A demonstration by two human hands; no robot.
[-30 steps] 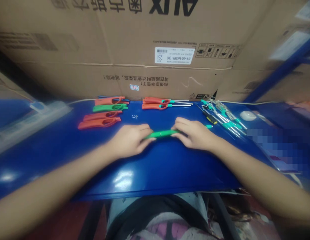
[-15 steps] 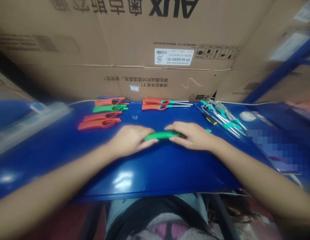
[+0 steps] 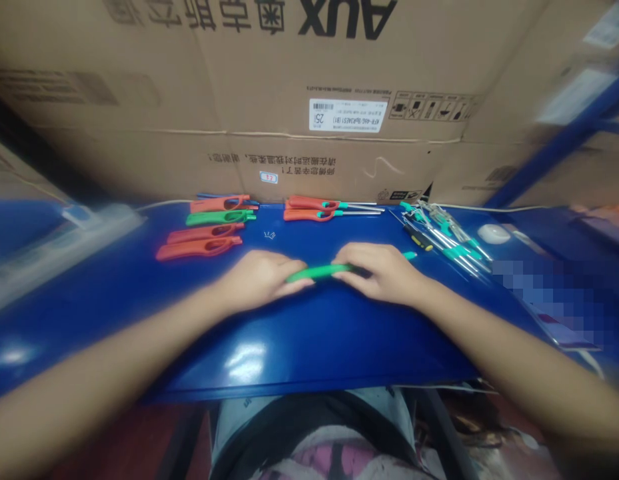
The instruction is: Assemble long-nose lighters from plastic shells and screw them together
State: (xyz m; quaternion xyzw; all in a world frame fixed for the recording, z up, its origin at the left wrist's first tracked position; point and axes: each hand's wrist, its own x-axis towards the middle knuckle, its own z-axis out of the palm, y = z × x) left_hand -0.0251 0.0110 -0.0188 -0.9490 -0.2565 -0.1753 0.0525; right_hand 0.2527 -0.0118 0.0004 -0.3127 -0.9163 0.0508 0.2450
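Crosswise, green handle [image 3: 316, 271] between left hand [image 3: 259, 279] and right hand [image 3: 382, 272].

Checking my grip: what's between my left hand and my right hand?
A green lighter handle bridges the left hand and right hand, gripped by both, in the head view.

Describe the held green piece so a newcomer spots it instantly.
On the blue table below the cardboard box, look mid-front. The green handle there is gripped by the left hand and right hand; the other green one lies untouched.
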